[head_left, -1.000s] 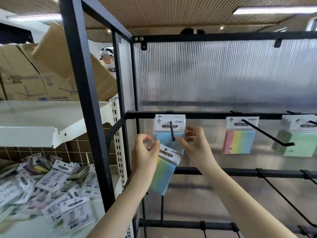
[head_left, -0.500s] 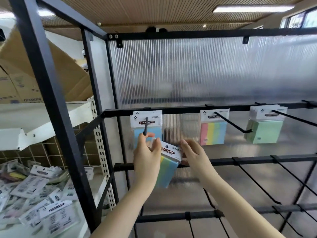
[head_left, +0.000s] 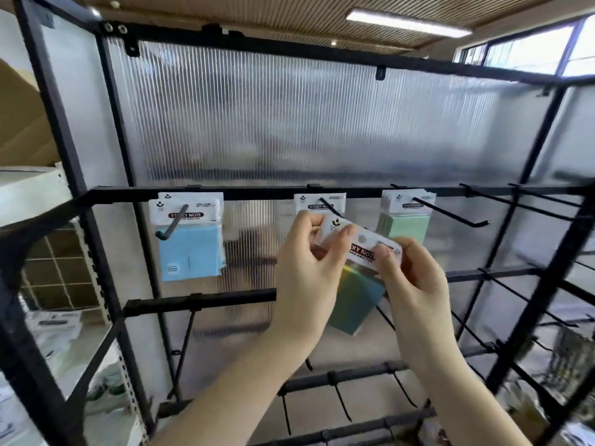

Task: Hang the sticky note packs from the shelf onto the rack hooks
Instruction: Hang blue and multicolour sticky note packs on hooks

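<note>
Held sticky note pack [head_left: 357, 275] sat in front of the rack's top crossbar [head_left: 257, 192], just below it, between both hands. Long axis tilted: white header card up and to the left, coloured pad down and to the right. Hang hole [head_left: 363, 238] showed in the header, clear of any hook.

Left hand [head_left: 306, 268] pinched the header's upper-left end, fingers [head_left: 343, 239] curled over the card face. Right hand [head_left: 415, 278] pinched the header's right end, fingers [head_left: 383, 252] on its front.

Middle hook [head_left: 328, 206] came off the crossbar directly behind and above the pack, one multicolour pack [head_left: 318, 204] already on it, mostly hidden by the left hand. Hook tip not visible, so hole-to-tip offset can't be told exactly.

My read: hole needs levelling, then lifting toward that hook. Either hand equally near.

Left of it on the crossbar: blue pack [head_left: 190, 239] hung. Right: green pack [head_left: 405, 220] hung.
</note>
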